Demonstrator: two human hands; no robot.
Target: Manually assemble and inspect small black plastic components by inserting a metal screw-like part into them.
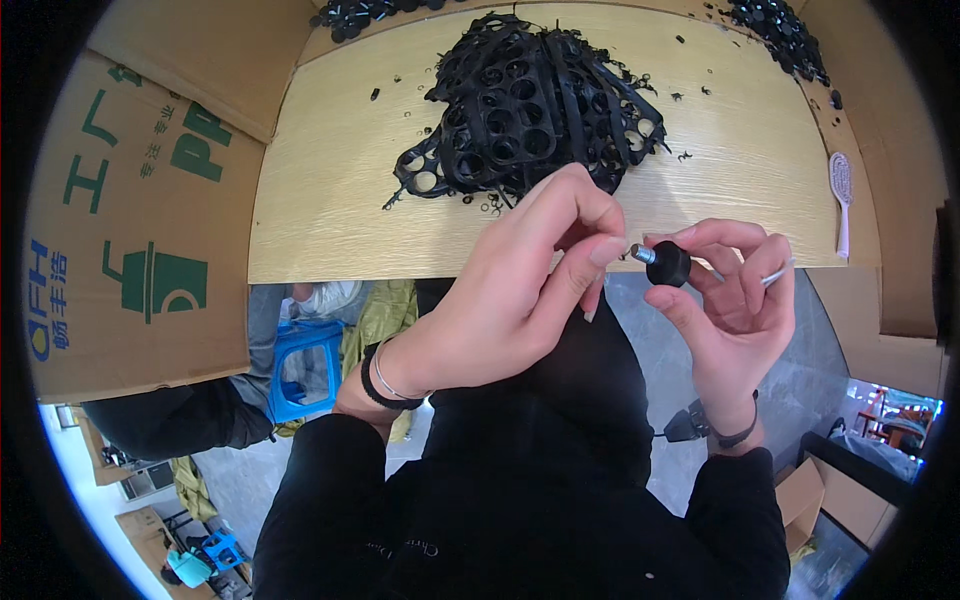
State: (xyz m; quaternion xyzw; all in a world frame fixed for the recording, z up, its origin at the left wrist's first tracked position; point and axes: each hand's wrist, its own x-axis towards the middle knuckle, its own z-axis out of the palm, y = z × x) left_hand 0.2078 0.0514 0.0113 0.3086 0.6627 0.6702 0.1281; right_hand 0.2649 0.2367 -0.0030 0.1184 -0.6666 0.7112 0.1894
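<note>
My right hand [745,290] grips a black round knob with a metal stud [668,265] between thumb and fingers, the stud pointing left. A thin light-coloured rod [775,274] also sits among its curled fingers; its kind cannot be made out. My left hand [540,270] is closed in a pinch beside the stud's tip, and whatever its fingertips hold is too small to name. Both hands are over the table's near edge. Just beyond them on the table lies a heap of black rubber-like sheets with round holes [520,115], small black scraps and rings scattered around it.
The wooden table [330,190] has cardboard walls around it, with a printed carton [150,240] at the left. Small black parts [780,40] are heaped at the far right. A pale hairbrush [842,195] lies on the right edge. A blue stool [305,370] stands below left.
</note>
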